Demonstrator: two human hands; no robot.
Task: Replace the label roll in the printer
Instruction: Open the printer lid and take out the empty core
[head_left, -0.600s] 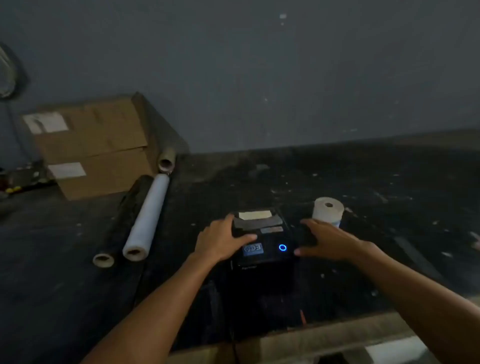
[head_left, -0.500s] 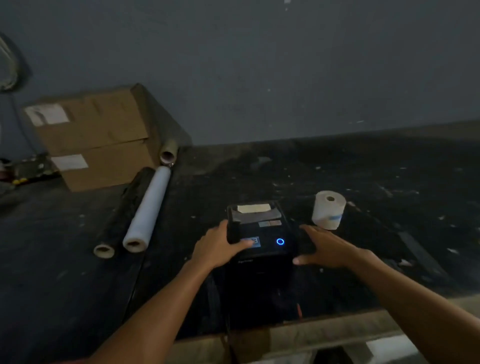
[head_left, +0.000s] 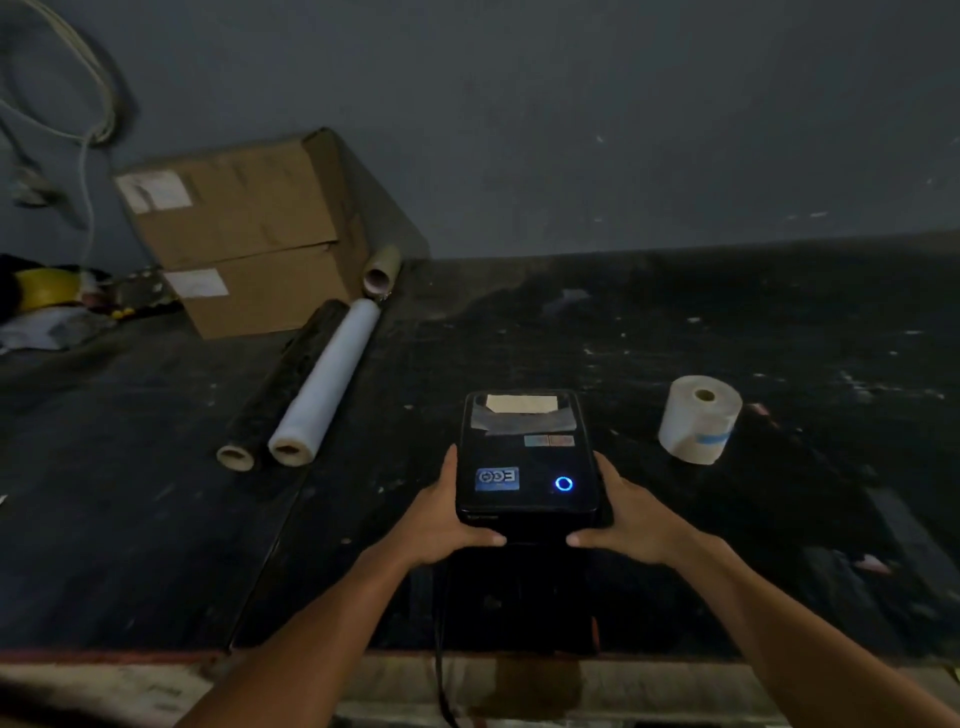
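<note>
A small black label printer (head_left: 524, 457) stands on the dark worktop near its front edge, lid closed, a blue ring light lit on top and a pale label strip showing at its far end. My left hand (head_left: 441, 519) grips its left side and my right hand (head_left: 631, 522) grips its right side, thumbs along the near edge. A white label roll (head_left: 698, 418) with a blue mark lies on the worktop to the right of the printer, apart from both hands.
Two long rolls, one white (head_left: 324, 384) and one dark (head_left: 283, 387), lie to the left. Stacked cardboard boxes (head_left: 244, 234) and a short cardboard tube (head_left: 382, 270) stand by the back wall. A cable hangs at the far left. The worktop's wooden front edge (head_left: 156, 686) runs below my arms.
Both hands slid from the printer's top and right side down to grip its two sides near the front. The view has tilted and come closer.
</note>
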